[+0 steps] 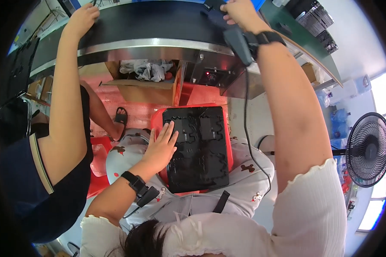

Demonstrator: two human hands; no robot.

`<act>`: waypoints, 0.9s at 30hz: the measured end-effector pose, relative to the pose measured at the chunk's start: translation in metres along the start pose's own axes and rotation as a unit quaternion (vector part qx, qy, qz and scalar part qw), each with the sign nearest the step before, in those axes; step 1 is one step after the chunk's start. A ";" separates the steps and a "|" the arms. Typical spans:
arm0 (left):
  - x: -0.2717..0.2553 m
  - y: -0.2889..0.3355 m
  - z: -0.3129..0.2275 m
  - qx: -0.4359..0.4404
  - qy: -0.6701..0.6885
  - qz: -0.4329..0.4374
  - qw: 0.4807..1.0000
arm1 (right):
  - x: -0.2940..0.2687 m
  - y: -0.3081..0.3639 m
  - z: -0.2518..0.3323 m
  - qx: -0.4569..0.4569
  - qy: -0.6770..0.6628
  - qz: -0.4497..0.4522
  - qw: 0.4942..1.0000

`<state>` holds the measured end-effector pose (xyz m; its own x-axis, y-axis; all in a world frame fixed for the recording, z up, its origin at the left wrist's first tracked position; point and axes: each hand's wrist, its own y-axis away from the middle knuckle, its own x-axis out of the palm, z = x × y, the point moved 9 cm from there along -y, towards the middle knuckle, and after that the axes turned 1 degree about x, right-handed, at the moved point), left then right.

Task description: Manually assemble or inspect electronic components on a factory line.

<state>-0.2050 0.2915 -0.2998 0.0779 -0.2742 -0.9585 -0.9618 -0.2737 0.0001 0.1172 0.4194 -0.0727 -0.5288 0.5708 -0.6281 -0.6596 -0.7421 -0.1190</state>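
A black moulded plastic tray (197, 167) rests on a red stool (157, 118) between my knees. My left hand (161, 147) lies flat over the tray's left edge, fingers stretched out. In the tray's upper half sit dark flat parts that barely stand out from it. Far forward, my right hand (241, 13) reaches over the black conveyor belt (158, 23), its fingers curled in at a small black part (214, 6). The exact grip is partly hidden, and the part's kind is unclear.
At the left a co-worker's hand (82, 19) is over the belt. Beneath the belt is a cardboard box (146, 92) with plastic bags. A black cable (247, 115) hangs from my right wrist. A fan (368, 150) stands at right, near a green table (283, 25).
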 end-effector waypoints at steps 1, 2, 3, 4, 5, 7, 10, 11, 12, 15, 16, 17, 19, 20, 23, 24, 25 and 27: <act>-0.001 0.003 -0.003 -0.001 -0.009 0.001 1.000 | -0.016 0.028 0.020 -0.047 -0.093 -0.044 0.994; 0.001 0.006 -0.002 -0.006 -0.007 0.002 1.000 | -0.021 0.050 0.037 -0.089 -0.133 -0.041 0.986; 0.000 0.007 -0.002 -0.002 -0.003 -0.002 1.000 | -0.029 0.072 0.051 -0.132 -0.173 -0.040 0.975; 0.000 0.006 0.000 0.002 0.002 -0.005 1.000 | -0.024 0.094 0.057 -0.165 -0.163 0.001 0.973; -0.001 0.008 0.004 -0.005 0.023 -0.007 1.000 | -0.014 0.118 0.063 -0.198 -0.156 0.046 0.967; -0.002 0.012 0.014 -0.029 0.045 -0.024 0.998 | 0.020 0.178 0.067 -0.188 -0.098 0.218 0.953; -0.004 0.022 0.039 -0.085 0.077 -0.032 0.993 | 0.090 0.270 0.046 -0.332 0.035 0.429 0.839; -0.010 0.023 0.045 -0.088 0.070 -0.065 0.992 | 0.112 0.295 0.022 -0.320 0.095 0.468 0.818; -0.016 0.026 0.049 -0.094 0.061 -0.097 0.989 | 0.138 0.314 -0.012 -0.267 0.095 0.521 0.805; -0.031 0.037 0.050 -0.118 0.047 -0.068 0.990 | 0.185 0.357 -0.066 -0.220 0.118 0.565 0.787; -0.036 0.043 0.052 -0.135 0.032 -0.052 0.989 | 0.196 0.364 -0.077 -0.245 0.147 0.524 0.802; -0.042 0.052 0.053 -0.153 0.008 -0.044 0.987 | 0.192 0.365 -0.070 -0.277 0.164 0.461 0.827; -0.050 0.068 0.062 -0.182 -0.017 -0.072 0.980 | 0.185 0.366 -0.060 -0.309 0.179 0.395 0.846; -0.057 0.079 0.068 -0.211 -0.041 -0.100 0.972 | 0.174 0.361 -0.050 -0.317 0.124 0.351 0.873; -0.063 0.111 0.085 -0.292 -0.093 -0.155 0.939 | 0.157 0.367 -0.039 -0.342 0.139 0.325 0.871; -0.060 0.115 0.087 -0.291 -0.091 -0.157 0.939 | 0.159 0.375 -0.042 -0.358 0.210 0.342 0.843; -0.049 0.125 0.101 -0.354 -0.026 -0.148 0.923 | 0.166 0.394 -0.046 -0.381 0.251 0.388 0.801; -0.041 0.131 0.109 -0.413 0.045 -0.142 0.898 | 0.174 0.441 -0.069 -0.404 0.254 0.458 0.750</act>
<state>-0.3629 0.3678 -0.2913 0.3459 -0.1495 -0.9263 -0.3795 -0.9252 0.0076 -0.2288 0.1677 -0.2876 -0.1557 -0.3641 -0.9183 0.5031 -0.8292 0.2435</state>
